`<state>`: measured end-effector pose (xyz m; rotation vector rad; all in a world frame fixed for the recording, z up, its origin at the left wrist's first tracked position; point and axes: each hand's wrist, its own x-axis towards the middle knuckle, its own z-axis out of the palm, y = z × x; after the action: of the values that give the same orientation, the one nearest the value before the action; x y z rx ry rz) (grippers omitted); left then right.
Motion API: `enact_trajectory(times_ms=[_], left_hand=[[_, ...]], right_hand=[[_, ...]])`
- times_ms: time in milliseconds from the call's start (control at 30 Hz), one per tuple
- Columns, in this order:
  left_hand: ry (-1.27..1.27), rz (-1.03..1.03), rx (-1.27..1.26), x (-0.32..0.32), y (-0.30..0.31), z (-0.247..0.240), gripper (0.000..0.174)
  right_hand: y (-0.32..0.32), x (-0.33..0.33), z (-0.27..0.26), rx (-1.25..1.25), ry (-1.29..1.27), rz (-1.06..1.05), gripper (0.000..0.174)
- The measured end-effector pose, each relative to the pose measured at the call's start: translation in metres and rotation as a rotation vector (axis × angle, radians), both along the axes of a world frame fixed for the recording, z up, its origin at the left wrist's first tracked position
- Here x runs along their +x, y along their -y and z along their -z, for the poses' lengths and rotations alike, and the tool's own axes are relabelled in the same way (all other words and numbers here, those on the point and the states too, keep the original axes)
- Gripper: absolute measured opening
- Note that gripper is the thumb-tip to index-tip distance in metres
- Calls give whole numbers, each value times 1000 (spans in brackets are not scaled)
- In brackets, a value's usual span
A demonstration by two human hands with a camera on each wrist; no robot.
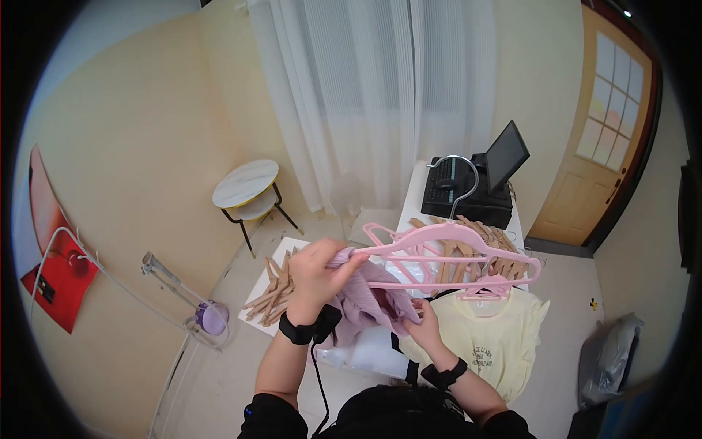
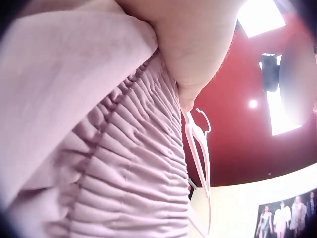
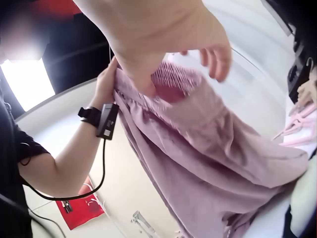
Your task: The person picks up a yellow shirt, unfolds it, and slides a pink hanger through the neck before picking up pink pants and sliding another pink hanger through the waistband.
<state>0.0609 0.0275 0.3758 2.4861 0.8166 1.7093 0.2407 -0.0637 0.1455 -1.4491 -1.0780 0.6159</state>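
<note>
A mauve garment (image 1: pixel 365 304) with a gathered elastic waistband (image 2: pixel 129 148) hangs between the hands. My left hand (image 1: pixel 318 274) grips its upper edge together with the left end of a pink hanger (image 1: pixel 453 233), whose metal hook points up. In the right wrist view, my right hand (image 3: pixel 163 39) has its thumb at the opening of the garment (image 3: pixel 208 144), while its other fingers are bent slightly, apart from the cloth. The head view has the right hand (image 1: pixel 428 329) at the garment's right side, below the hanger.
A pale yellow shirt (image 1: pixel 504 336) lies on the table at the right, with pink hangers beside it. Wooden hangers (image 1: pixel 274 293) lie at the left, and more are behind the pink hanger. A black register with a screen (image 1: pixel 507 155) stands at the back.
</note>
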Motion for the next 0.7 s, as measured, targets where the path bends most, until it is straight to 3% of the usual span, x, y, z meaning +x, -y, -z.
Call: enact_trajectory(times_ms=[33, 100, 267, 333, 467, 600, 700], left_hand=[[2, 0, 5, -4, -1, 1, 27], [-49, -67, 56, -18, -4, 8, 27], [-199, -126, 60, -43, -2, 36, 30], [-274, -191, 67, -57, -4, 47, 35], [-308, -147, 35, -70, -2, 63, 39], [-375, -89, 63, -68, 0, 70, 39], [-436, -27, 73, -58, -2, 68, 40]], right_hand=[[0, 9, -4, 5, 2, 0, 51], [-4, 33, -17, -285, -321, -30, 38], [10, 86, -61, -254, -377, 163, 21], [18, 106, -65, -189, -400, 361, 16], [31, 153, -45, -128, -396, 426, 20], [32, 148, -61, -81, -357, 441, 21], [31, 124, -86, 48, -287, 291, 13]])
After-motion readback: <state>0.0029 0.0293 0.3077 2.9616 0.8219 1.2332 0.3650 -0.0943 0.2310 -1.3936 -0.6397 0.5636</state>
